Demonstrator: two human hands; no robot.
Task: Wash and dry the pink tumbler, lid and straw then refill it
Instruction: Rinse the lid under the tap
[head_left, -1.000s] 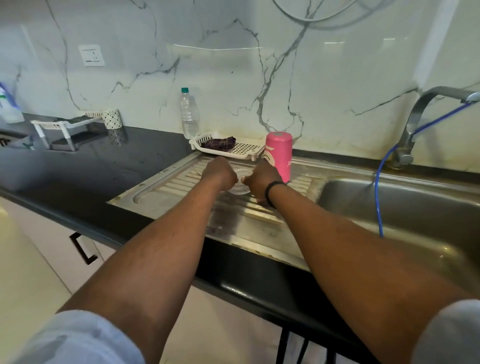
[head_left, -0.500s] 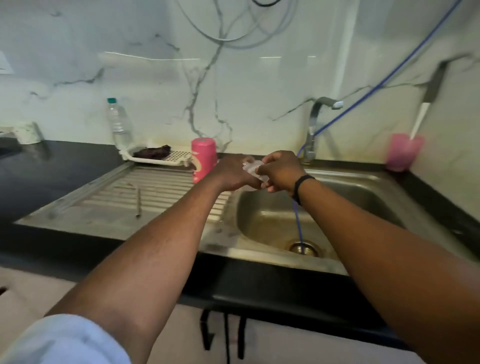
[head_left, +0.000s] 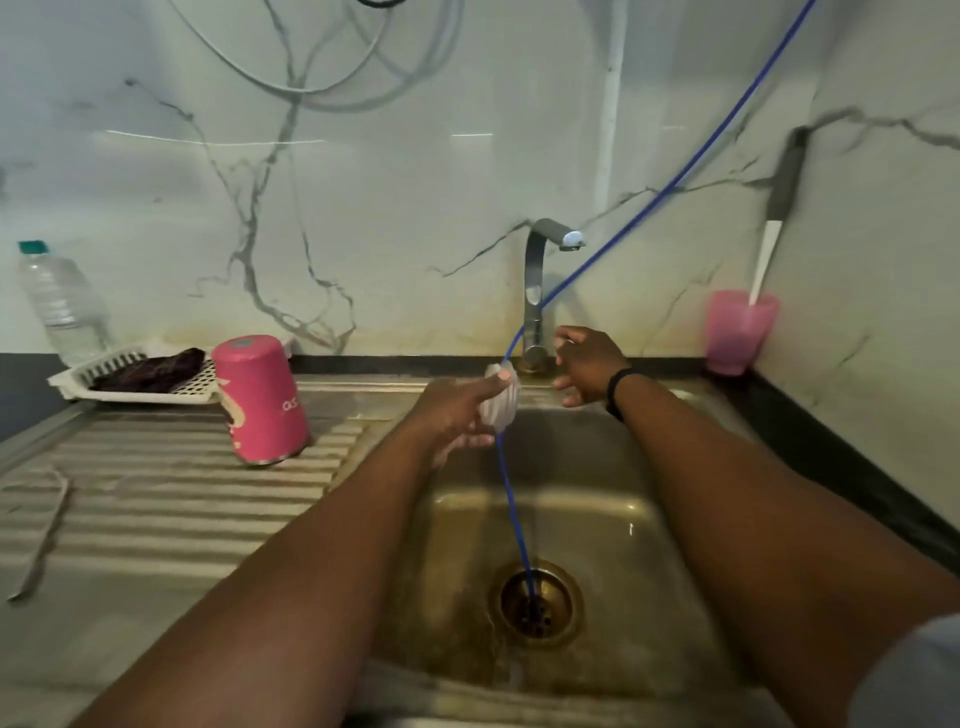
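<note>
Lid (head_left: 501, 402) gripped in my left hand (head_left: 457, 415) above the sink (head_left: 649, 519), my right hand (head_left: 587, 364) open beside the tap (head_left: 535, 291), pink tumbler (head_left: 260, 400) inverted on the drainboard: washing step, next the tap needs turning on

The sink (head_left: 649, 519) is dull, stained metal, its ribbed drainboard (head_left: 171, 499) matt and streaked; the tap (head_left: 535, 291) is smoother, brighter metal; the far wall (head_left: 389, 218) is glossy veined marble, catching light; the counter (head_left: 831, 447) is dark and polished; the pink tumbler (head_left: 260, 400) has a smooth satin coat; the lid (head_left: 501, 402) looks like translucent ridged plastic; the far-left bottle (head_left: 62, 306) is clear plastic; the perforated tray (head_left: 130, 384) is white plastic, holding dark cloth (head_left: 150, 371).
</note>
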